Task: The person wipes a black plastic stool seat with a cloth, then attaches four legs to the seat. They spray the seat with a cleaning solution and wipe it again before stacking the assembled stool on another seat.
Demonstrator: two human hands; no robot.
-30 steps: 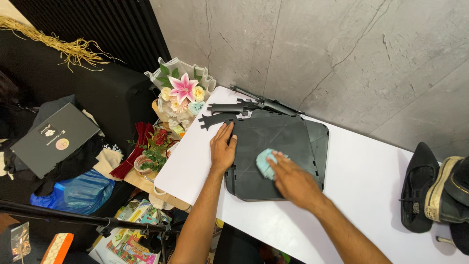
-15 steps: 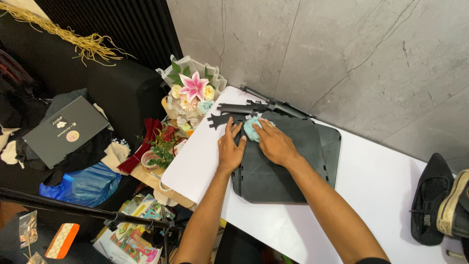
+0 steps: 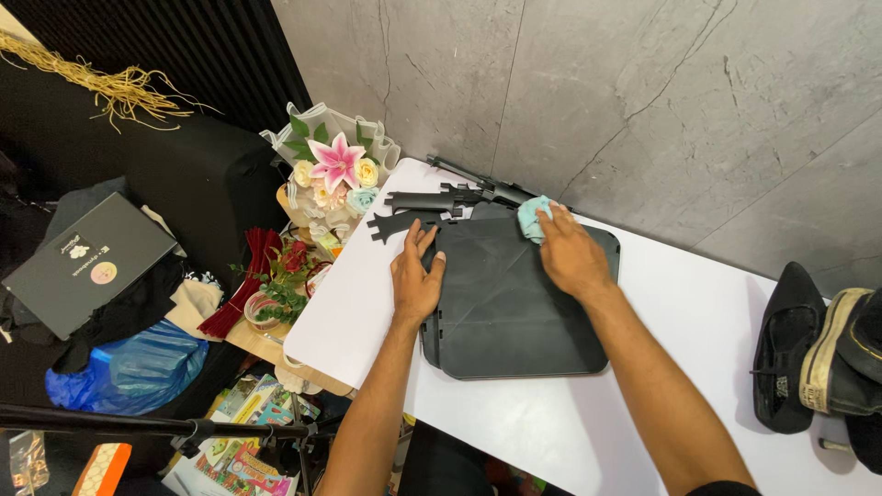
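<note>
A person's two bare forearms reach up from the bottom edge over a white table (image 3: 698,303). The left hand (image 3: 415,280) lies flat, fingers spread and holding nothing, pressing on the near left edge of a dark grey folded panel (image 3: 514,308) that lies flat in the middle of the table. Further on, the right hand (image 3: 570,255) rests at the panel's far edge, fingers closed over a small pale blue cloth (image 3: 531,219) pressed against the surface. Just beyond lie loose black plastic parts (image 3: 432,204), touching the panel's far left corner near the grey wall (image 3: 643,101). A bouquet (image 3: 335,170) stands off the table's far left corner; black shoes (image 3: 808,349) sit at the right. A risk, as a judgement: a broad wiping stroke could knock the loose parts off the table edge
</note>
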